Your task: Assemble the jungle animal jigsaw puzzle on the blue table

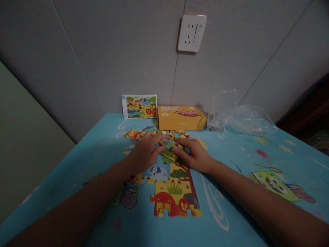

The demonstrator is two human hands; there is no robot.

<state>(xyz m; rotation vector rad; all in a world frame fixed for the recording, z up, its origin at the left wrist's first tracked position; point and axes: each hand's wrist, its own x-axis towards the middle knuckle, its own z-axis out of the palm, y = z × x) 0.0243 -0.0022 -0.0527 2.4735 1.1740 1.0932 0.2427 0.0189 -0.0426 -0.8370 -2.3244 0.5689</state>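
Note:
A partly joined animal jigsaw (pixel 172 192) lies on the blue cartoon tablecloth (pixel 244 171), showing a lion, an elephant and a tree. My left hand (pixel 144 152) and my right hand (pixel 194 155) meet at its far edge. Both pinch a green and yellow puzzle piece (pixel 170 148) between fingertips, holding it against the assembled part. Loose pieces (pixel 135 133) lie scattered just beyond the hands, partly hidden by them.
A yellow puzzle box (pixel 180 117) stands against the wall, with the reference picture card (pixel 139 106) leaning to its left. A crumpled clear plastic bag (pixel 241 118) lies to the right. A wall socket (pixel 191 32) is above.

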